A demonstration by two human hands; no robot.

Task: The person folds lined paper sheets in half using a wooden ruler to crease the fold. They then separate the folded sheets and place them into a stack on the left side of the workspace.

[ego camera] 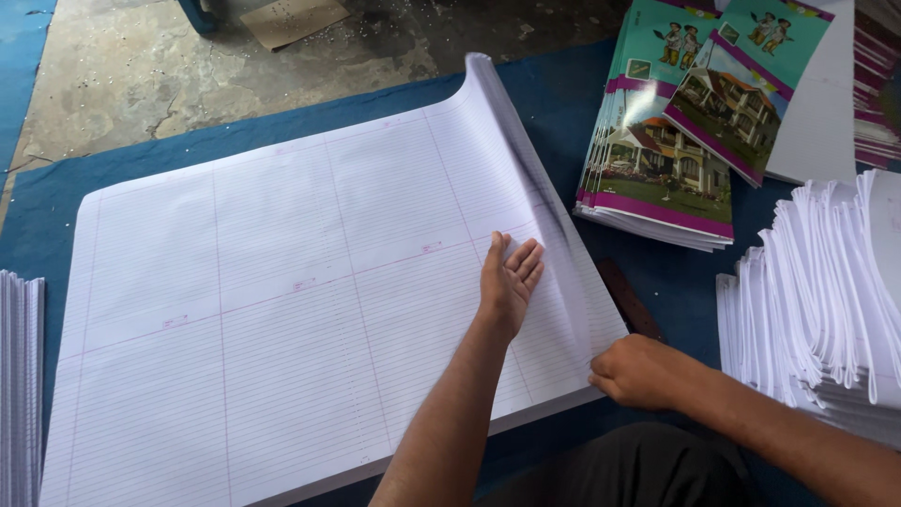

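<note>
head | left hand [510,277] flat on ruled sheets [282,310] — right hand [638,371] pinches edge

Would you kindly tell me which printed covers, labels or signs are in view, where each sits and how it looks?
Stack of teal and magenta printed covers: upper right on the blue mat, rectangular, picturing a house and lawn.
Second fanned pile of the same covers: top right, overlapping the first, white undersides showing.
Brown cardboard piece: top centre on the concrete floor, flat, plain.

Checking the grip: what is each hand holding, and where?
Right hand pinches the lifted ruled sheets at their near right corner; left hand lies flat on them, gripping nothing.
</note>
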